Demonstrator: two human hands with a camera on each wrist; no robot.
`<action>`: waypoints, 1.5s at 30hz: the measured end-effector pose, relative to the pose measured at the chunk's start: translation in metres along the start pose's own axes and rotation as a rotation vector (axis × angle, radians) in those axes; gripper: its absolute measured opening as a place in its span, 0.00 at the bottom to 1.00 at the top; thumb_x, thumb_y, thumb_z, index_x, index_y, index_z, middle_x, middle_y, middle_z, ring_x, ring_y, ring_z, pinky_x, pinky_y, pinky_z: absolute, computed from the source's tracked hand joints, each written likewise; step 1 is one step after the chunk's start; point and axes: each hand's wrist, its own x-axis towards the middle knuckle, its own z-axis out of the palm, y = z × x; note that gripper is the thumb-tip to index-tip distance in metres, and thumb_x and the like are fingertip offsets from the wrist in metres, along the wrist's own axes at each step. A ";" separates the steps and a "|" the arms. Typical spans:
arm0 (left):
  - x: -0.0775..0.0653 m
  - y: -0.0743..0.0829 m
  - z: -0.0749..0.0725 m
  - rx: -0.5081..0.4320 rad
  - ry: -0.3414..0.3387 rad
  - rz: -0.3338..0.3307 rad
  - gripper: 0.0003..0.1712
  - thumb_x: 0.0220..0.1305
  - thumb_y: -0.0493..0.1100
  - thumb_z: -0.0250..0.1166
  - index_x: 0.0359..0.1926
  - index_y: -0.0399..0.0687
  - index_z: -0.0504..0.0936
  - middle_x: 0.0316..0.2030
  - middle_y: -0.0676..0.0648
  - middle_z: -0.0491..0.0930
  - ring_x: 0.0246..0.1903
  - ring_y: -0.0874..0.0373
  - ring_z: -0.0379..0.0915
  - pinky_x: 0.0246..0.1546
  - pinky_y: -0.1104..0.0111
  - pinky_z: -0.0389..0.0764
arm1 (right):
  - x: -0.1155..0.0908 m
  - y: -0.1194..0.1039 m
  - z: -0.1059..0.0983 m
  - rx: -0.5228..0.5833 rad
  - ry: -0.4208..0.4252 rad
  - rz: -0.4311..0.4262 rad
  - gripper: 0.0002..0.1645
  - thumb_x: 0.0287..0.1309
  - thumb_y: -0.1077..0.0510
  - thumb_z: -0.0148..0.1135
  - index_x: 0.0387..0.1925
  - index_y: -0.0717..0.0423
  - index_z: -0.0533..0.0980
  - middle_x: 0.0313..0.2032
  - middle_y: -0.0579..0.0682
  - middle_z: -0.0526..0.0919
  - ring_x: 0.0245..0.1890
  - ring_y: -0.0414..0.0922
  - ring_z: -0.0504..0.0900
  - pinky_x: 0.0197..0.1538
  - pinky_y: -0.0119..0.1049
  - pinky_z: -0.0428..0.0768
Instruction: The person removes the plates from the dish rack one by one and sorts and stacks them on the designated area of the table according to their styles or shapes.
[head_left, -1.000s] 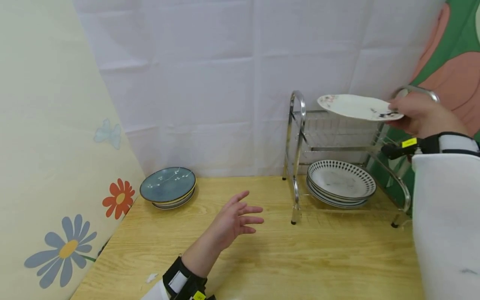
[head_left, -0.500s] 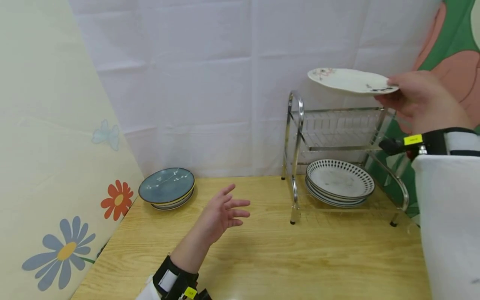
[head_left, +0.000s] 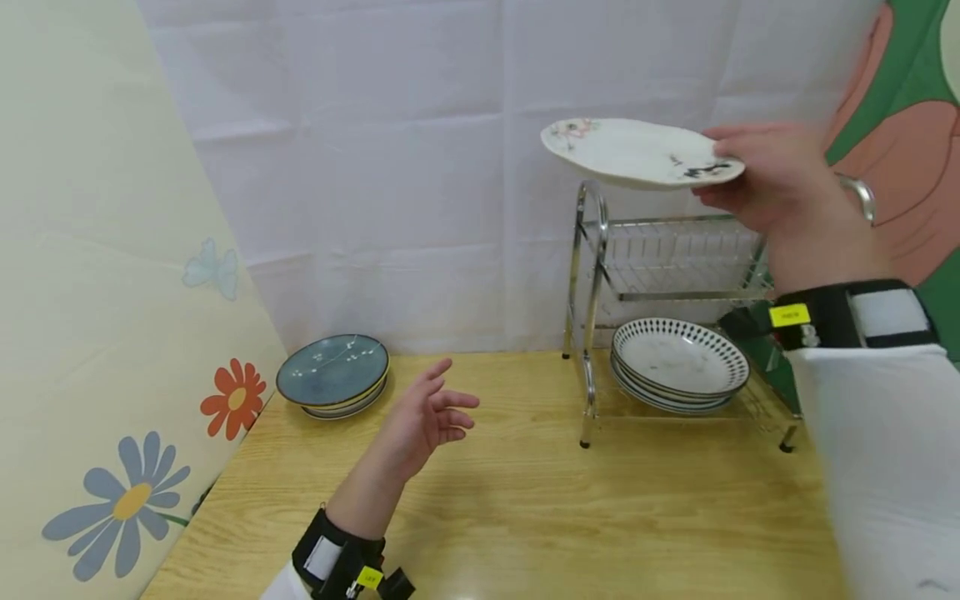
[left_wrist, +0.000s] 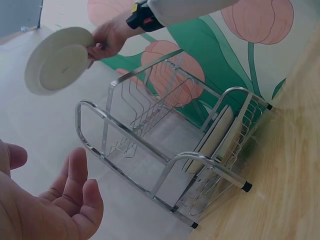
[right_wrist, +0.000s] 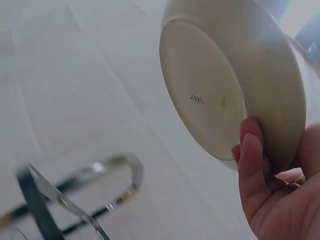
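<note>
My right hand point(head_left: 780, 179) pinches the right rim of a white plate point(head_left: 630, 152) with floral decoration, thumb on top and fingers beneath. It holds the plate in the air above the upper tier of a metal dish rack point(head_left: 675, 296). From below, the right wrist view shows the plate's pale underside point(right_wrist: 200, 90) with small printed lettering and fingertips point(right_wrist: 250, 145) against it. Over the table, my left hand point(head_left: 420, 421) hovers with relaxed, spread fingers and holds nothing. In the left wrist view that left hand point(left_wrist: 55, 200) is palm up, apart from the rack.
Several white plates with a black-patterned rim point(head_left: 678, 358) are stacked on the rack's lower tier. At the back left of the wooden table point(head_left: 600, 517) sits a stack topped by a blue-grey plate point(head_left: 333, 371). A white cloth point(head_left: 390, 167) hangs behind.
My right hand has lifted the white plate up from the rack's upper tier and carried it left. My left hand has drifted left, toward the blue-grey plate stack.
</note>
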 end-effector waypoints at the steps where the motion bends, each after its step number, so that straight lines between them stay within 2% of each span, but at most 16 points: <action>1: 0.000 0.001 -0.001 -0.001 0.003 0.003 0.36 0.81 0.52 0.41 0.82 0.51 0.44 0.36 0.59 0.88 0.31 0.64 0.85 0.41 0.68 0.82 | -0.003 0.002 0.008 0.003 -0.015 -0.001 0.30 0.73 0.61 0.57 0.74 0.55 0.68 0.33 0.50 0.90 0.23 0.45 0.86 0.22 0.34 0.81; 4: -0.001 0.004 -0.002 -0.003 0.016 0.006 0.36 0.80 0.54 0.42 0.82 0.52 0.45 0.36 0.59 0.88 0.31 0.63 0.84 0.41 0.67 0.82 | -0.012 0.011 0.031 0.015 -0.061 0.011 0.32 0.73 0.62 0.56 0.75 0.58 0.64 0.35 0.52 0.91 0.26 0.44 0.88 0.21 0.34 0.80; 9: -0.003 0.008 -0.005 0.001 0.054 0.018 0.35 0.81 0.55 0.41 0.82 0.55 0.46 0.36 0.58 0.89 0.32 0.62 0.85 0.41 0.67 0.83 | -0.032 0.034 0.061 0.017 -0.123 0.043 0.30 0.73 0.63 0.57 0.73 0.59 0.68 0.38 0.52 0.91 0.31 0.44 0.90 0.25 0.34 0.84; 13: -0.005 0.012 -0.006 -0.025 0.112 0.020 0.33 0.81 0.58 0.40 0.81 0.60 0.49 0.36 0.57 0.89 0.31 0.61 0.86 0.38 0.66 0.84 | -0.049 0.058 0.078 -0.008 -0.196 0.043 0.28 0.74 0.64 0.54 0.72 0.64 0.66 0.38 0.52 0.91 0.34 0.43 0.91 0.33 0.32 0.87; 17: -0.008 0.017 -0.006 -0.026 0.146 0.043 0.32 0.81 0.61 0.37 0.80 0.63 0.51 0.36 0.55 0.89 0.30 0.61 0.86 0.36 0.67 0.84 | -0.067 0.087 0.091 -0.059 -0.266 0.049 0.29 0.75 0.64 0.50 0.73 0.69 0.63 0.38 0.51 0.91 0.35 0.43 0.91 0.36 0.32 0.87; 19: -0.010 0.020 -0.006 -0.011 0.151 0.068 0.33 0.81 0.63 0.34 0.80 0.62 0.52 0.34 0.56 0.89 0.29 0.61 0.85 0.36 0.68 0.83 | -0.076 0.102 0.095 -0.092 -0.285 0.068 0.29 0.76 0.63 0.50 0.73 0.68 0.63 0.39 0.50 0.91 0.35 0.43 0.92 0.36 0.33 0.87; 24: -0.016 0.024 -0.005 0.040 0.130 0.133 0.37 0.79 0.69 0.29 0.78 0.59 0.54 0.27 0.56 0.87 0.26 0.61 0.83 0.35 0.68 0.82 | -0.095 0.144 0.103 -0.208 -0.256 0.098 0.28 0.76 0.61 0.49 0.74 0.63 0.65 0.43 0.47 0.91 0.36 0.41 0.92 0.41 0.34 0.87; 27: -0.017 0.024 -0.004 0.072 0.119 0.150 0.39 0.78 0.69 0.27 0.78 0.56 0.56 0.26 0.57 0.88 0.25 0.61 0.84 0.35 0.67 0.84 | -0.101 0.169 0.104 -0.243 -0.232 0.091 0.28 0.77 0.61 0.48 0.74 0.63 0.64 0.50 0.55 0.89 0.37 0.39 0.91 0.42 0.34 0.87; 31: -0.017 0.024 -0.004 0.107 0.111 0.140 0.38 0.79 0.65 0.27 0.77 0.54 0.61 0.27 0.58 0.88 0.24 0.61 0.84 0.35 0.65 0.85 | -0.104 0.193 0.104 -0.267 -0.191 0.095 0.28 0.78 0.59 0.47 0.74 0.63 0.65 0.58 0.65 0.83 0.37 0.36 0.91 0.42 0.32 0.87; 34: -0.016 0.022 -0.004 0.116 0.101 0.114 0.35 0.80 0.62 0.29 0.70 0.50 0.69 0.26 0.59 0.88 0.22 0.61 0.81 0.33 0.66 0.83 | -0.106 0.205 0.104 -0.271 -0.167 0.100 0.28 0.78 0.58 0.47 0.74 0.61 0.66 0.60 0.66 0.82 0.36 0.36 0.90 0.40 0.31 0.87; 37: -0.015 0.019 -0.005 0.124 0.107 0.078 0.35 0.81 0.58 0.30 0.67 0.44 0.72 0.26 0.60 0.87 0.21 0.61 0.79 0.31 0.67 0.81 | -0.108 0.213 0.105 -0.268 -0.153 0.095 0.27 0.78 0.59 0.47 0.74 0.60 0.66 0.60 0.68 0.81 0.35 0.37 0.90 0.39 0.34 0.88; 40: -0.014 0.015 -0.006 0.123 0.117 0.057 0.32 0.82 0.54 0.31 0.69 0.42 0.71 0.30 0.59 0.89 0.21 0.61 0.79 0.28 0.68 0.79 | -0.109 0.218 0.106 -0.277 -0.138 0.104 0.28 0.78 0.58 0.46 0.74 0.60 0.65 0.61 0.68 0.81 0.36 0.38 0.90 0.41 0.36 0.88; 41: -0.014 0.014 -0.006 0.121 0.120 0.051 0.32 0.81 0.52 0.32 0.72 0.42 0.68 0.31 0.58 0.89 0.21 0.61 0.79 0.27 0.69 0.79 | -0.110 0.219 0.106 -0.287 -0.132 0.110 0.28 0.78 0.58 0.46 0.74 0.59 0.65 0.60 0.67 0.81 0.36 0.38 0.90 0.41 0.36 0.88; 45: -0.012 0.011 -0.006 0.095 0.118 0.045 0.29 0.79 0.46 0.37 0.74 0.42 0.66 0.31 0.57 0.89 0.20 0.62 0.79 0.25 0.71 0.79 | -0.111 0.221 0.105 -0.308 -0.116 0.134 0.29 0.78 0.57 0.47 0.75 0.58 0.64 0.61 0.66 0.81 0.37 0.38 0.90 0.42 0.36 0.88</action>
